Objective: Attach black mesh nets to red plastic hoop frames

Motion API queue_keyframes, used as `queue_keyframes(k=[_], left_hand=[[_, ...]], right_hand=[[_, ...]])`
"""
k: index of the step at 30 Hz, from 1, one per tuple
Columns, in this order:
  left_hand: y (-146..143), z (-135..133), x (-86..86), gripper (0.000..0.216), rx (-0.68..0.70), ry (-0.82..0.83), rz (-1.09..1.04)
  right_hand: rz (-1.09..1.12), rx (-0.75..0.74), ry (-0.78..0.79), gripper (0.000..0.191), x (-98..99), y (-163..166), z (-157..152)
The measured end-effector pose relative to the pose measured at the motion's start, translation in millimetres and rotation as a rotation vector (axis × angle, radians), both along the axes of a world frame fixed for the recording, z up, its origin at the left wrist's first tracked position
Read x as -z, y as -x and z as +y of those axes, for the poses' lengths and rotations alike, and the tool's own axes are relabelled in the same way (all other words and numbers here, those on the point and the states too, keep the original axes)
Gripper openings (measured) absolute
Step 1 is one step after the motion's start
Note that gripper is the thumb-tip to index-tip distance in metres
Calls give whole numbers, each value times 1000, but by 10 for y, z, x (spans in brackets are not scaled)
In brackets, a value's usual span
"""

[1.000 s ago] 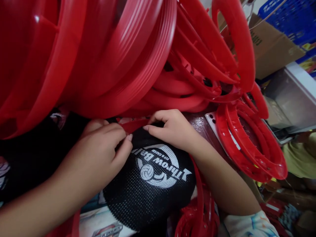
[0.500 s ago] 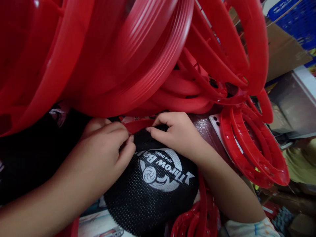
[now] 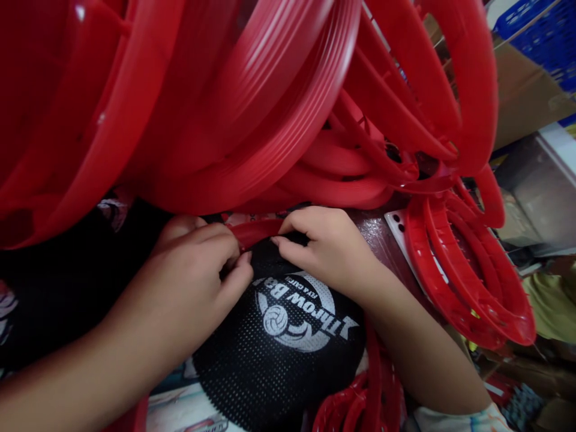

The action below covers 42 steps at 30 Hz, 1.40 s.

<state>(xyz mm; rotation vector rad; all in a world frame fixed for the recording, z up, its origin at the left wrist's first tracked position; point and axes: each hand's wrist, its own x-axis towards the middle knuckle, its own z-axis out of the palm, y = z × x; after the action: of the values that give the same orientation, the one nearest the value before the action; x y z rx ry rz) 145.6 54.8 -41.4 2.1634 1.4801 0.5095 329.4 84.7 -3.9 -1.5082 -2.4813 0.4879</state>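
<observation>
A black mesh cloth with a white "Throw Ball" print lies in front of me, its upper edge against a red plastic ring. My left hand is closed at the cloth's upper left edge, thumb and fingers pinching it by the ring. On the upper right edge, my right hand pinches the cloth between thumb and bent fingers. Most of that ring is hidden under the cloth and hands.
Large red plastic rings are heaped right behind my hands. More red rings lie at the right beside a white strip with holes. Black printed cloth is piled at left. A cardboard box and a blue basket stand at the far right.
The whole view has shifted slightly, so things sit a little further right and lower. Both hands stay at the cloth's upper edge, with only slight finger movement.
</observation>
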Motion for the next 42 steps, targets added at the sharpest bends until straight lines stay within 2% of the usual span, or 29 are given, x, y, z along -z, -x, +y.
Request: queue_keyframes(k=[4,7,12,15,17,20,27,36,42], left_hand=[[17,5,20,25,-1,-9,-47],[25,-7,58,7,2,-44,-109],[39,-33,89,30,71,-88,-142],[36,-27,62,30,89,-102,-127],[25,-17,42,27,49,-105,-143],[1,-2,26,21,-3,-32,-153],[-50,49,-42,15,2,88,-137],[-151,57,-43,20,-34,-15,35],[-154,60,-31,21,-53,-27,43]], right_hand=[[38,-38,3,8,7,-26,14],[41,-40,8,8,9,-30,12],[23,-46,7,9,11,-29,0],[21,-52,0,10,23,-28,1],[22,-53,-7,10,29,-26,6],[33,-48,-21,9,26,-20,7],[130,-54,-40,9,17,-25,-20],[216,-22,37,6,13,-37,-17],[205,25,74,6,19,-18,-16]])
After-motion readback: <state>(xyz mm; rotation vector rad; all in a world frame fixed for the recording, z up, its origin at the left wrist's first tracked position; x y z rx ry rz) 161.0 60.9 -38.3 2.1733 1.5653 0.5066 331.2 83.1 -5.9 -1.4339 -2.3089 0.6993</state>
